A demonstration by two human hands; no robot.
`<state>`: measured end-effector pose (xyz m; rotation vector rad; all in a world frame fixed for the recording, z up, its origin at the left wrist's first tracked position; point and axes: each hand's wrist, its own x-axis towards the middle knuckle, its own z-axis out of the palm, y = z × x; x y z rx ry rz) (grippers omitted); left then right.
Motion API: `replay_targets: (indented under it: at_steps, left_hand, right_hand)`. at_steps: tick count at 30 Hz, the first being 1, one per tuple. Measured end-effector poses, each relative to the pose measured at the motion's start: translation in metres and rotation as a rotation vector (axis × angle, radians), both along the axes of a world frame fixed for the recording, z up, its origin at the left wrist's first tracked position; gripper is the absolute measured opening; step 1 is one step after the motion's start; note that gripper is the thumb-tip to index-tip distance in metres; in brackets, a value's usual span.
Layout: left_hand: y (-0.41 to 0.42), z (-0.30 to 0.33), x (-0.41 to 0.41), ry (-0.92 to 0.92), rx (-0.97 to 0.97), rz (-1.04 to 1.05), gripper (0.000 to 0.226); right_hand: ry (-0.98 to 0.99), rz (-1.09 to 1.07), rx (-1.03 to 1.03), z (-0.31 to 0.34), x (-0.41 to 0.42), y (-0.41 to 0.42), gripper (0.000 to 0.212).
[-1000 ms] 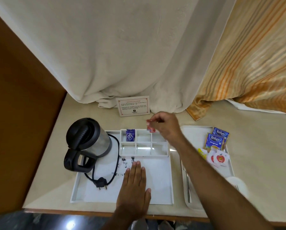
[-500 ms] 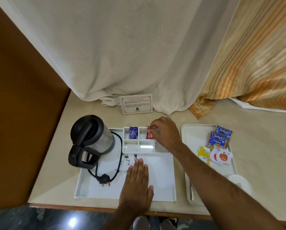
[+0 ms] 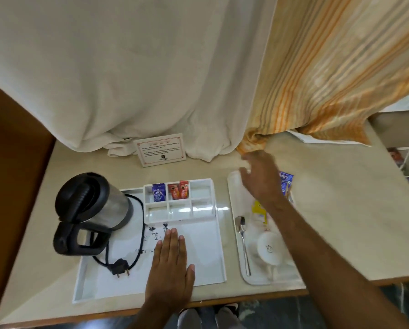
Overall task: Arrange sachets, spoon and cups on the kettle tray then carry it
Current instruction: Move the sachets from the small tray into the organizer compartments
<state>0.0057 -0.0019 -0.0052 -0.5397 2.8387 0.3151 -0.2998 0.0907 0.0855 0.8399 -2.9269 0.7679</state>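
The white kettle tray (image 3: 205, 264) lies on the counter with a black and steel kettle (image 3: 92, 210) at its left. Its back compartments hold a purple sachet (image 3: 158, 192) and two red sachets (image 3: 179, 190). My left hand (image 3: 170, 267) rests flat and open on the tray floor. My right hand (image 3: 260, 176), blurred and empty with fingers apart, hovers over the far end of a second white tray (image 3: 236, 198) at the right. That tray holds blue Tetley sachets (image 3: 286, 180), a yellow sachet (image 3: 258, 208), a spoon (image 3: 242, 241) and an upturned white cup (image 3: 269, 248).
The kettle's black cord and plug (image 3: 121, 267) lie on the tray floor. A small printed card (image 3: 160, 149) stands behind the tray. White and orange-striped curtains (image 3: 317, 67) hang onto the counter's back. A wooden panel bounds the left; the counter edge is near me.
My right hand set a red sachet into the middle back compartment, let go, and moved right over the second tray. The left hand stayed flat on the kettle tray.
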Motion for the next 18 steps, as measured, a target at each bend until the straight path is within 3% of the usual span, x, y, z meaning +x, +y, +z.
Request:
replay_targets:
  at_steps: [3,5,13,18]
  left_hand:
    - [0.001,0.005,-0.002,0.014,-0.001,0.008,0.079]
    - [0.001,0.009,-0.003,0.025,-0.001,0.006,0.082]
    - [-0.001,0.006,-0.002,0.042,-0.01,-0.009,0.079]
    - [-0.001,0.002,0.0,0.05,-0.007,-0.001,0.072]
  right_hand:
    - [-0.14,-0.087,0.574,0.008,-0.051,0.05,0.062]
    - [-0.335,-0.097,0.664,0.006,-0.063,0.069,0.069]
    - [-0.339,-0.198,0.449,-0.008,-0.068,0.066,0.039]
    - [-0.328,-0.101,0.131,0.02,-0.066,0.048,0.02]
